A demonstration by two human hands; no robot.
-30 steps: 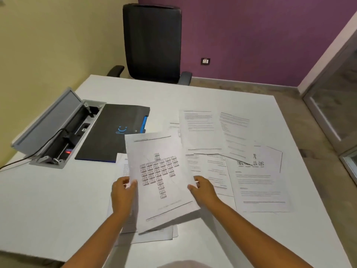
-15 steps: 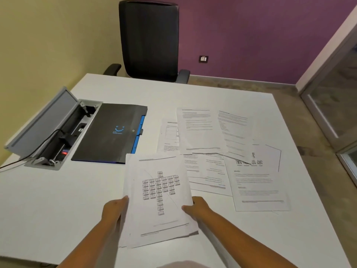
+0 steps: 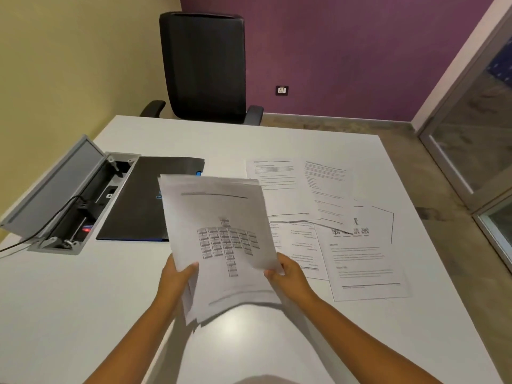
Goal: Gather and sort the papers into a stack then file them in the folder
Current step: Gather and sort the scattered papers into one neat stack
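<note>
A small stack of white papers (image 3: 221, 239) with a chart of little boxes on its top sheet is lifted off the white table (image 3: 83, 300), tilted up towards me. My left hand (image 3: 177, 281) grips its left edge and my right hand (image 3: 288, 275) grips its right edge. Behind the stack, to the left, lies a closed black folder (image 3: 138, 206) with a blue edge; the stack hides its right part. Several loose printed sheets (image 3: 360, 261) lie overlapping on the table to the right of the stack.
An open grey cable box (image 3: 55, 195) with black leads is set into the table at the left, next to the folder. A black office chair (image 3: 205, 67) stands at the table's far side. A glass door (image 3: 476, 145) is at the right.
The stack lay flat under both hands on the table; now both hands have raised it and tipped it up, and it covers part of the folder.
</note>
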